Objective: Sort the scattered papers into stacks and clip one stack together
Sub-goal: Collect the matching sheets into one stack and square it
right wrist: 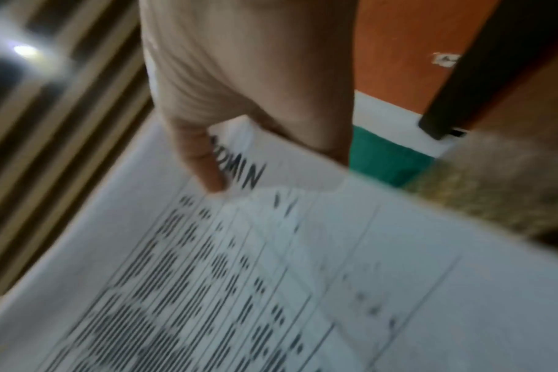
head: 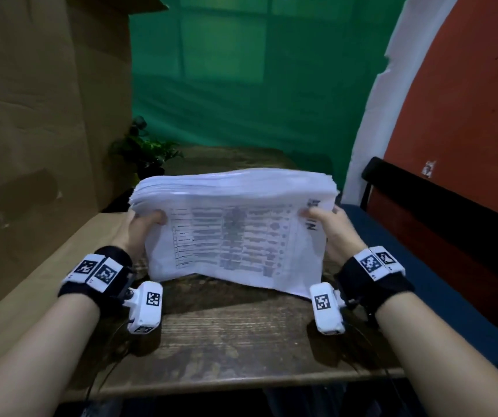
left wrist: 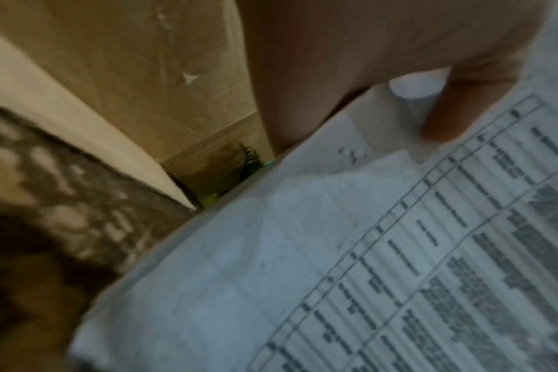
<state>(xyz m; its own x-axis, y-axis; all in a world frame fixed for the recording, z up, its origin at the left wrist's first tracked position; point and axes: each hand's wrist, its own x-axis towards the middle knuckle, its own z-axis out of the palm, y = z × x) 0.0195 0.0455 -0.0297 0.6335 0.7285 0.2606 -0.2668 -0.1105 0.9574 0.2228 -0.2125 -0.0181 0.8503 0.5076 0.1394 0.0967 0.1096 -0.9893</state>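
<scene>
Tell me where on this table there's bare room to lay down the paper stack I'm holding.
The near half of the wooden table looks bare, bordered by its front edge, the stack of papers and the two wrist cameras. A smaller strip shows behind the stack, beside the potted plant. The middle is taken up by the stack, which the left hand and right hand hold.

Thick stack of white printed papers (head: 235, 236): white sheets, grey-black ruled table with rows of text.
Worn wooden table (head: 226, 341): dark brown, streaky grain.
Cloth backdrop (head: 235, 85): green.
Wall on the right (head: 467, 100): red-orange, white edge.
Cardboard panel (head: 40, 115): tan.
Wrist bands (head: 100, 273): black, white tags with black square patterns.
</scene>
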